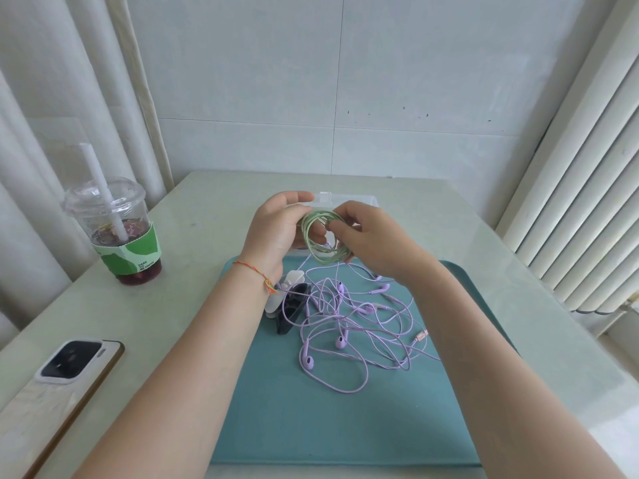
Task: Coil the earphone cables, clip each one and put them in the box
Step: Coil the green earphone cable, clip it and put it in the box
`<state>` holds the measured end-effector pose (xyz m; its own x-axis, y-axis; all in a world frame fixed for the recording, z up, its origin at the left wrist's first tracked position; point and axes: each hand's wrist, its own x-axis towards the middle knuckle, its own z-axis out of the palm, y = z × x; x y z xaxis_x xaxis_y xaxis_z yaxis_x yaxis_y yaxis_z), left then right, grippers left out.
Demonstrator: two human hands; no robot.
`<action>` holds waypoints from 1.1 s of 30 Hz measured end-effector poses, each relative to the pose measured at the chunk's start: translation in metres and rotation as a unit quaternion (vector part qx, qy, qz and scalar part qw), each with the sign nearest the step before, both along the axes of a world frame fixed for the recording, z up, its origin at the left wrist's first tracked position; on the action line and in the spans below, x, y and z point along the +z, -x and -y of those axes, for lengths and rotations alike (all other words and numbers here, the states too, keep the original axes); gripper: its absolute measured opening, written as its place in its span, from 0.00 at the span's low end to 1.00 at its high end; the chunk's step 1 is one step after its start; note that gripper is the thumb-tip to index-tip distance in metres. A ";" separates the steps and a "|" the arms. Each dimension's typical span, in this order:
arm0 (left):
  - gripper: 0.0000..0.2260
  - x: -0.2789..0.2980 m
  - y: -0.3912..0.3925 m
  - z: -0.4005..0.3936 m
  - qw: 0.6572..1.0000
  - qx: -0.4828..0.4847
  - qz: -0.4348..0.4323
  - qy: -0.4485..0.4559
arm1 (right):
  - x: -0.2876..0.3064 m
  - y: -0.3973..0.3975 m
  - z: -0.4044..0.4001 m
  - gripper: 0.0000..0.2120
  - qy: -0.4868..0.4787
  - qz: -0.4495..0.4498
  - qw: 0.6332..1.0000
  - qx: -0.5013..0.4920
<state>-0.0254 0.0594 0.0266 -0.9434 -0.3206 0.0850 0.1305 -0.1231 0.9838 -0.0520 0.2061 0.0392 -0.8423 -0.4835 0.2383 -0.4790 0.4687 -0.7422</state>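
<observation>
A pale stone-look table (214,202) carries a flat teal rectangular mat (276,409). Both forearms reach forward over the mat and meet above its far edge, in front of a clear plastic box (345,198). The left hand (280,229), palm turned inward, has the coiled green earphone cable (323,236) looped round its fingers. The right hand (366,233) pinches the coil's near side. Tangled lilac earphone cables (349,326) lie loose on the mat, beside black and white clips (288,305).
</observation>
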 end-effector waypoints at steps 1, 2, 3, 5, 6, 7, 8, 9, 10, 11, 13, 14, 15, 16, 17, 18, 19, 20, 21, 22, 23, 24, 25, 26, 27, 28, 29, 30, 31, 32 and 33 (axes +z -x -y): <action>0.09 0.000 0.000 0.001 1.000 -0.004 -0.001 -0.008 | 0.000 0.000 0.000 0.05 -0.004 0.003 1.000 0.003; 0.09 0.000 0.000 0.001 1.000 -0.009 -0.002 -0.021 | 0.000 0.000 -0.001 0.05 -0.012 0.005 1.000 0.004; 0.09 0.001 0.000 0.002 0.999 -0.015 -0.002 -0.036 | 0.000 0.001 -0.002 0.05 -0.021 0.005 1.000 0.004; 0.08 0.001 0.000 0.004 0.998 -0.026 0.002 -0.060 | 0.000 0.002 -0.003 0.06 -0.034 -0.003 0.999 0.002; 0.08 0.001 0.001 0.004 0.997 -0.032 0.005 -0.068 | 0.000 0.002 -0.004 0.06 -0.035 -0.007 0.999 0.002; 0.08 0.001 0.001 0.004 0.997 -0.036 0.009 -0.074 | 0.000 0.002 -0.003 0.06 -0.034 -0.010 0.999 0.002; 0.08 0.001 0.001 0.004 0.996 -0.041 0.011 -0.081 | -0.001 0.003 -0.003 0.06 -0.034 -0.014 0.999 0.001; 0.07 0.001 0.001 0.004 0.995 -0.048 0.014 -0.089 | -0.001 0.004 -0.003 0.05 -0.033 -0.019 0.999 -0.003; 0.06 0.002 0.001 0.003 0.994 -0.060 0.015 -0.093 | -0.002 0.006 -0.003 0.05 -0.032 -0.022 0.999 -0.011; 0.04 0.002 0.001 0.003 0.993 -0.075 0.016 -0.087 | -0.003 0.007 -0.003 0.05 -0.028 -0.023 0.999 -0.019; 0.06 0.002 0.001 0.003 0.993 -0.110 0.018 -0.039 | -0.004 0.009 -0.004 0.05 -0.016 -0.027 0.999 -0.032; 0.08 0.000 0.000 0.001 0.992 -0.126 0.019 -0.009 | -0.004 0.009 -0.004 0.06 -0.014 -0.031 0.999 -0.036; 0.10 -0.001 0.000 -0.001 0.990 -0.138 0.022 0.016 | -0.004 0.009 -0.004 0.07 -0.015 -0.036 0.999 -0.038; 0.11 -0.003 -0.001 -0.004 0.989 -0.145 0.028 0.032 | -0.004 0.009 -0.004 0.07 -0.018 -0.039 0.998 -0.037; 0.11 -0.004 -0.001 -0.007 0.987 -0.147 0.038 0.042 | -0.004 0.009 -0.004 0.07 -0.024 -0.041 0.998 -0.033; 0.11 -0.005 -0.001 -0.009 0.987 -0.147 0.051 0.047 | -0.004 0.008 -0.003 0.07 -0.032 -0.044 0.998 -0.027; 0.10 -0.005 -0.001 -0.010 0.986 -0.146 0.065 0.052 | -0.005 0.007 -0.003 0.07 -0.039 -0.045 0.998 -0.018; 0.10 -0.006 -0.001 -0.010 0.985 -0.146 0.077 0.055 | -0.005 0.006 -0.003 0.07 -0.045 -0.044 0.998 -0.008; 0.10 -0.006 -0.001 -0.009 0.984 -0.147 0.086 0.060 | -0.005 0.005 -0.003 0.08 -0.050 -0.043 0.998 0.004; 0.10 -0.006 0.000 -0.006 0.982 -0.152 0.093 0.064 | -0.005 0.005 -0.004 0.07 -0.055 -0.043 0.997 0.016; 0.11 -0.006 0.000 -0.004 0.980 -0.157 0.099 0.068 | -0.004 0.005 -0.005 0.07 -0.061 -0.045 0.997 0.027; 0.12 -0.006 0.000 -0.001 0.979 -0.163 0.102 0.070 | -0.004 0.005 -0.006 0.06 -0.069 -0.049 0.996 0.034; 0.11 -0.006 0.000 0.000 0.979 -0.166 0.101 0.070 | -0.004 0.005 -0.006 0.06 -0.076 -0.053 0.995 0.040; 0.11 -0.006 0.000 0.001 0.979 -0.165 0.096 0.069 | -0.004 0.005 -0.007 0.06 -0.083 -0.055 0.994 0.044; 0.10 -0.006 -0.001 0.001 0.981 -0.161 0.089 0.066 | -0.003 0.005 -0.008 0.06 -0.089 -0.058 0.993 0.045; 0.09 -0.007 -0.001 0.000 0.983 -0.155 0.080 0.061 | -0.003 0.005 -0.009 0.06 -0.094 -0.060 0.993 0.045; 0.08 -0.007 -0.001 -0.002 0.985 -0.147 0.070 0.057 | -0.003 0.006 -0.010 0.06 -0.098 -0.061 0.992 0.043; 0.08 -0.008 -0.001 -0.003 0.987 -0.137 0.061 0.057 | -0.003 0.006 -0.010 0.06 -0.101 -0.062 0.992 0.041; 0.07 -0.009 -0.001 -0.004 0.989 -0.127 0.053 0.060 | -0.003 0.006 -0.011 0.06 -0.103 -0.062 0.992 0.040; 0.07 -0.009 0.000 -0.004 0.990 -0.119 0.046 0.065 | -0.003 0.006 -0.011 0.06 -0.103 -0.061 0.992 0.039; 0.07 -0.010 0.000 -0.004 0.990 -0.113 0.040 0.070 | -0.003 0.006 -0.012 0.06 -0.102 -0.059 0.992 0.041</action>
<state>-0.0254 0.0639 0.0169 -0.9953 -0.0904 0.0358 0.0361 -0.0017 0.9993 -0.0584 0.2178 0.0365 -0.7704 -0.5968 0.2242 -0.5998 0.5594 -0.5721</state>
